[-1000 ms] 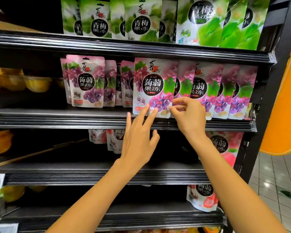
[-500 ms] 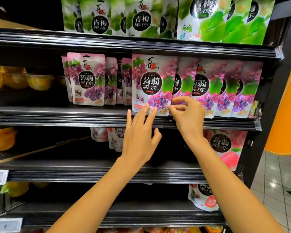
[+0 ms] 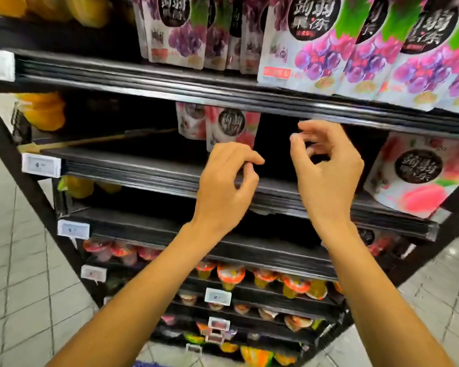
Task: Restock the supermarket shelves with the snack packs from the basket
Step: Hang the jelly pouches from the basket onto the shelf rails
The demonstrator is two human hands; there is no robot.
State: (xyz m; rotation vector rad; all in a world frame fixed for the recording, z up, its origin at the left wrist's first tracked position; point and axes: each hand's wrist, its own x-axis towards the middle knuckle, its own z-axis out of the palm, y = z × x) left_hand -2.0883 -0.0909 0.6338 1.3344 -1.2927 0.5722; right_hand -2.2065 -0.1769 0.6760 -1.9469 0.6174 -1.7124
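Note:
Purple grape jelly packs (image 3: pixel 318 41) stand in rows on the upper shelf (image 3: pixel 170 80). One shelf down, pink peach packs (image 3: pixel 229 128) stand at the back, and another peach pack (image 3: pixel 419 176) leans at the right. My left hand (image 3: pixel 225 189) hovers in front of that lower shelf's edge, fingers loosely curled, holding nothing. My right hand (image 3: pixel 326 170) hangs beside it, fingers loosely curled and empty, just under the upper shelf's lip. Neither hand touches a pack. The basket is not visible.
Yellow packs (image 3: pixel 44 112) fill the left ends of the shelves. Lower shelves hold jelly cups (image 3: pixel 231 274) with orange and red lids. White price tags (image 3: pixel 41 165) clip to the shelf edges. Pale tiled floor (image 3: pixel 16 287) shows on both sides of the black rack.
Both hands have let go of the grape pack on the upper shelf and dropped down to the shelf below. The view has tilted downward, showing the lower shelves.

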